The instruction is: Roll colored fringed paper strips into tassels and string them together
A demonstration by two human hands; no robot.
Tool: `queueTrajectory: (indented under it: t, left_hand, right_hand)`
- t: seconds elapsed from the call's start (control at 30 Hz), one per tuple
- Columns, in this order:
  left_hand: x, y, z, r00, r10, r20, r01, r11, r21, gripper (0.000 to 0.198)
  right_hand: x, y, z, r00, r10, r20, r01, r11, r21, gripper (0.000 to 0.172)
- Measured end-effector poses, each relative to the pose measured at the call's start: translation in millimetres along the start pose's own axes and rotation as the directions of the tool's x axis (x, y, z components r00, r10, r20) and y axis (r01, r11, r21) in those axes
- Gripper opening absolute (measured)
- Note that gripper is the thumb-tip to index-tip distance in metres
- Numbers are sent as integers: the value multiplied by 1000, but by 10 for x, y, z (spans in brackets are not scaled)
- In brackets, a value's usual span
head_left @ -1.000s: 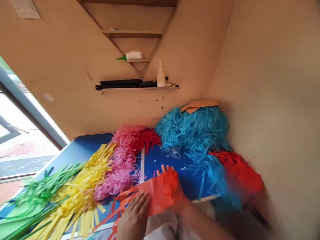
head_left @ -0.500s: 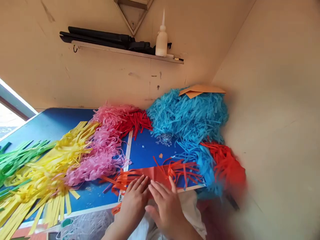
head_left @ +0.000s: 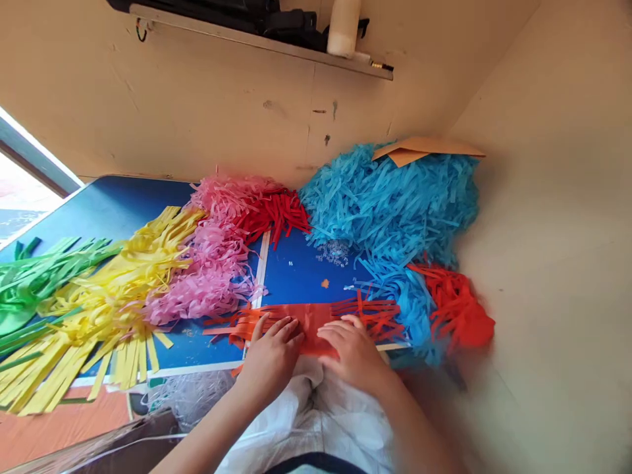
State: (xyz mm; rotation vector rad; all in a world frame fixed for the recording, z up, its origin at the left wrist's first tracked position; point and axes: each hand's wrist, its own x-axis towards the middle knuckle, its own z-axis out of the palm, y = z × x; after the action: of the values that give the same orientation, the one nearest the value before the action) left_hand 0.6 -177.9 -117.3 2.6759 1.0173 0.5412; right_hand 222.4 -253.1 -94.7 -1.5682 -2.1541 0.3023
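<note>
The left hand point(head_left: 271, 359) is resting open, palm down, fingers slightly spread, on an orange-red paper sheet with fringed ends point(head_left: 313, 322). The right hand point(head_left: 353, 349) is also lying open, its fingers gently curving over the sheet's right part, and plain uncut paper is showing between the two. The sheet is lying crosswise along the near edge of a blue tabletop with a white line point(head_left: 296, 276), its fringes pointing toward nine and three o'clock.

At twelve from the hands, a stretch of blue surface is giving some room, bearing a small orange scrap point(head_left: 324, 284) and a little heap of clear bits point(head_left: 333, 252). At one, a large mound of light-blue shredded paper point(head_left: 390, 204) is bounding it; between two and three, narrow blue paper strips point(head_left: 412, 299) and a bright red paper bundle point(head_left: 459, 309) are crowding the right edge. At ten, curly pink paper fringe point(head_left: 212, 263) is bordering the room; between nine and ten, long yellow paper strips point(head_left: 133, 283) are spilling over the near edge.
</note>
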Motion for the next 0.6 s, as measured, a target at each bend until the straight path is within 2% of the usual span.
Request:
queueTrajectory:
  t: [0.03, 0.13, 0.17, 0.2, 0.27, 0.3, 0.4, 0.5, 0.6]
  left_hand:
    - [7, -41, -30, 1000, 12, 13, -12, 999, -31, 25]
    - [16, -172, -97, 999, 19, 26, -16, 992, -126, 20]
    - [20, -205, -111, 1000, 11, 28, -7, 989, -145, 21]
    - [27, -229, -122, 1000, 1, 29, 4, 988, -152, 21]
    - [52, -253, -138, 999, -20, 32, 25, 989, -145, 20]
    - [69, -258, -144, 999, -33, 36, 38, 990, -136, 19]
    - [128, -277, -149, 992, -100, 72, 108, 987, -121, 17]
    - [176, -308, -127, 982, -171, 75, 179, 977, -117, 18]
    - [213, -311, -93, 975, -220, 13, 221, 973, -74, 20]
  right_hand:
    - [85, 20, 43, 999, 29, 35, -31, 998, 57, 6]
    - [218, 127, 39, 988, 135, 79, -145, 980, 136, 10]
    - [229, 144, 11, 985, 148, 87, -159, 978, 138, 5]
    - [230, 147, -15, 985, 145, 98, -157, 978, 135, 9]
    - [226, 128, -33, 984, 132, 115, -146, 982, 123, 32]
    - [226, 120, -21, 982, 146, 120, -160, 979, 124, 33]
    - [250, 162, 74, 951, 289, 114, -306, 933, 188, 5]
    - [298, 252, 149, 914, 397, 89, -406, 880, 245, 7]
    - [363, 278, 169, 884, 465, 43, -465, 868, 172, 10]
